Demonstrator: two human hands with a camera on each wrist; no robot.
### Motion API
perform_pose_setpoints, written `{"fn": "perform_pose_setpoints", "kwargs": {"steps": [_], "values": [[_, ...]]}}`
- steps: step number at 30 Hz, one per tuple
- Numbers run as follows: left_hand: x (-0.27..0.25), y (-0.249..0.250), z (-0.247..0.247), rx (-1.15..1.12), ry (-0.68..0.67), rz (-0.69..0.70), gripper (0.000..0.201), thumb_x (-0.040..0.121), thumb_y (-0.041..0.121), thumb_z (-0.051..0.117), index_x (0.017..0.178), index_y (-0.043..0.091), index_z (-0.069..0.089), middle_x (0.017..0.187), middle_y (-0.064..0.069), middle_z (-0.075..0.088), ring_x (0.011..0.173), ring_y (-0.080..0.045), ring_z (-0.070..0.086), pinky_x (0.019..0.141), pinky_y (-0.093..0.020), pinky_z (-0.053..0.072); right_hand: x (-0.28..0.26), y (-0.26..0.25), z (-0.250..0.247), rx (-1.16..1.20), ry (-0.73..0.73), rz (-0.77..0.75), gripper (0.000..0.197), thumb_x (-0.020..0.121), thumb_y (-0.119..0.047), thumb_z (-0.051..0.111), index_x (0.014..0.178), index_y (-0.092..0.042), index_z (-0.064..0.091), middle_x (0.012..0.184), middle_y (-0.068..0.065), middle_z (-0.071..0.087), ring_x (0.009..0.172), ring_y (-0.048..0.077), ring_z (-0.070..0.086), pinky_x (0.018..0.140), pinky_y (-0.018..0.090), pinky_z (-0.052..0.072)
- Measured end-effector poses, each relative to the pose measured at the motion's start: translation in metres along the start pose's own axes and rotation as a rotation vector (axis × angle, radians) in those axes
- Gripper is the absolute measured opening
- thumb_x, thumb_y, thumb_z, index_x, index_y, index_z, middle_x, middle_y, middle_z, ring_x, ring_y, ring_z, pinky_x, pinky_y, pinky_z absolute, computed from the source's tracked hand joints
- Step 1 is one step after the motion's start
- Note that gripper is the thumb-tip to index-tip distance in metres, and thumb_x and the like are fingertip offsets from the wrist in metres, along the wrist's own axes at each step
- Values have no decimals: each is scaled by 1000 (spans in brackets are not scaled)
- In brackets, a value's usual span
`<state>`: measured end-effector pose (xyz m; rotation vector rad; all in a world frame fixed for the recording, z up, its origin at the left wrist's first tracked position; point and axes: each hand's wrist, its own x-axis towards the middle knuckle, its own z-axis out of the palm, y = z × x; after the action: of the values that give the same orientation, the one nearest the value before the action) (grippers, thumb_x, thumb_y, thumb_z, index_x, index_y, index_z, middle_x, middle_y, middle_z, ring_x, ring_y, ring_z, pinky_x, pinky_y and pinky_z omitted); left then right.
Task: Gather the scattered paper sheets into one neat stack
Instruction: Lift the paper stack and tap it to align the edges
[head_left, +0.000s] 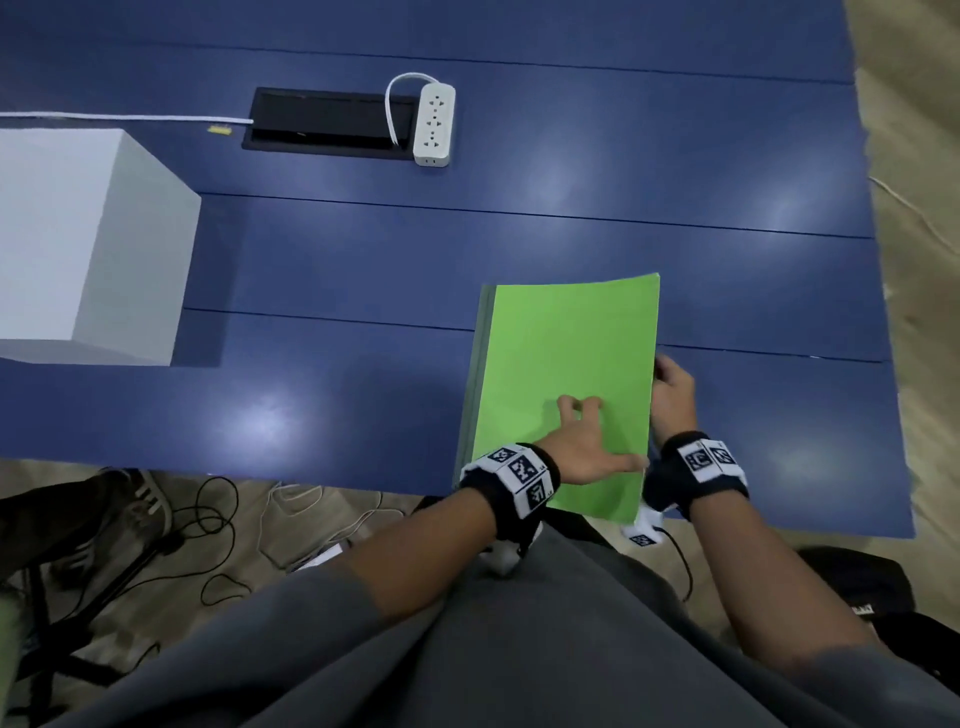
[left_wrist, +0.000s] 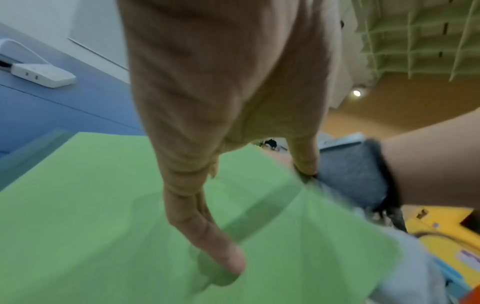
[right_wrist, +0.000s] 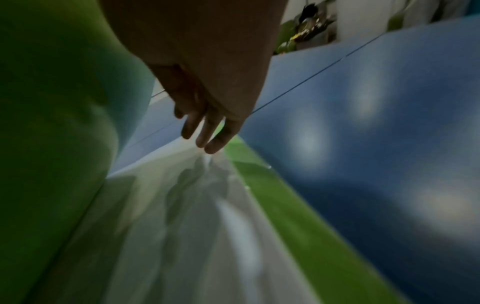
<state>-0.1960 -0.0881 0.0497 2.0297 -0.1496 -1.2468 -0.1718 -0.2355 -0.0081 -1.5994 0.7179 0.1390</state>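
Note:
A stack of paper with a bright green sheet (head_left: 561, 353) on top lies near the front right of the blue table (head_left: 363, 260). A duller sheet (head_left: 480, 353) peeks out along its left side. My left hand (head_left: 582, 436) presses down on the green sheet (left_wrist: 91, 205) with spread fingers, fingertips (left_wrist: 231, 261) on the paper. My right hand (head_left: 675, 395) is at the stack's right edge. In the right wrist view its straight fingers (right_wrist: 207, 139) reach over a white sheet (right_wrist: 194, 205), with the top green sheet (right_wrist: 52, 123) lifted beside them and another green sheet (right_wrist: 285, 205) below.
A white box (head_left: 78, 234) stands at the left of the table. At the back, a white power strip (head_left: 434, 124) lies beside a black cable hatch (head_left: 327, 124). The stack's near end overhangs the table's front edge (head_left: 311, 480). Cables lie on the floor below.

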Motion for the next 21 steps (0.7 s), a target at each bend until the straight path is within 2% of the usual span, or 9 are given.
{"fn": "perform_pose_setpoints", "kwargs": {"steps": [2, 4, 5, 7, 10, 12, 15, 21], "values": [[12, -7, -2, -7, -4, -40, 93, 84, 55, 62, 149, 16, 9, 148, -6, 6, 129, -30, 43, 110, -36, 31, 7, 9, -22, -94, 108, -63, 45, 83, 8, 42, 105, -21, 69, 115, 11, 67, 109, 29, 62, 95, 40, 49], [22, -19, -12, 35, 95, -79, 87, 85, 49, 63, 148, 13, 14, 149, -8, 10, 131, -34, 37, 108, -42, 33, 9, 11, -39, -410, 164, -169, 44, 87, 6, 41, 126, -7, 57, 135, 17, 51, 128, 33, 46, 108, 39, 36], [26, -28, -19, 127, 186, -97, 83, 84, 45, 64, 147, 14, 18, 150, -7, 11, 133, -36, 31, 107, -47, 33, 7, 11, -41, -581, 111, -240, 45, 88, -1, 45, 132, -5, 51, 142, 16, 44, 135, 32, 38, 110, 42, 31], [34, -45, -34, 354, 344, -110, 80, 82, 40, 64, 147, 21, 20, 155, -2, 7, 140, -37, 16, 107, -56, 29, 0, 15, -34, -905, -80, -361, 54, 90, -22, 54, 142, -16, 41, 153, 8, 29, 144, 25, 22, 111, 48, 25], [47, -71, -53, 497, 366, -84, 85, 85, 49, 58, 151, 28, 8, 159, 6, -9, 146, -32, -9, 111, -62, 13, -7, 23, -6, -1283, -327, -452, 80, 84, -62, 53, 150, -32, 19, 160, 2, 7, 148, 23, 1, 115, 50, 10], [53, -90, -60, 570, 320, -61, 90, 85, 62, 50, 152, 28, 0, 158, 6, -18, 145, -28, -18, 112, -62, 6, -7, 29, 16, -1397, -418, -418, 96, 78, -75, 48, 152, -33, 3, 160, 4, -8, 147, 26, -10, 116, 53, 3], [54, -113, -64, 683, 264, -15, 96, 82, 74, 39, 151, 27, -9, 157, 5, -25, 144, -25, -23, 114, -61, 4, 0, 34, 42, -1456, -448, -342, 108, 75, -77, 49, 151, -29, -9, 158, 11, -20, 145, 34, -18, 116, 57, 2], [64, -119, -89, 680, 345, -70, 99, 84, 67, 46, 149, 27, -16, 157, 6, -25, 145, -23, -22, 115, -58, 3, 26, 20, 74, -1476, -427, -368, 111, 73, -74, 55, 151, -28, -11, 158, 12, -20, 144, 35, -20, 115, 57, 1]]}}
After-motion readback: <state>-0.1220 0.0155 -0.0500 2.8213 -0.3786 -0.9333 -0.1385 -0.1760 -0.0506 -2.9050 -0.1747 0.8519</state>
